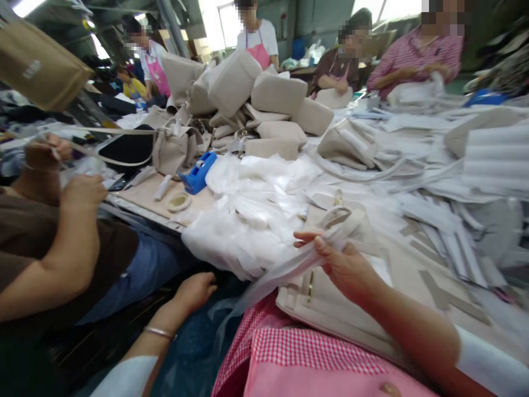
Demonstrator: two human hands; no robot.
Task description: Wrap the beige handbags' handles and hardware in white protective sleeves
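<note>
A long strip of thin, see-through white wrapping film [273, 274] is pinched in my right hand [349, 270], its free end trailing down to the left past the table edge. Just behind those fingers is the looped handle [336, 216] of a beige bag [330, 303], which lies flat at the table's front edge with a gold-coloured fitting on it. My left hand [196, 293], a bangle at its wrist, hangs low beyond the table edge over blue plastic [185, 342]. Its fingers are curled closed, and whatever they may hold is hidden.
A heap of white wrapping film [248, 237] covers the table's middle. Behind it rise piled beige bags [235, 82]. A blue tape dispenser [198, 173] and a tape roll [179, 202] lie left. A co-worker's arm [78, 231] is close on the left; other people work opposite.
</note>
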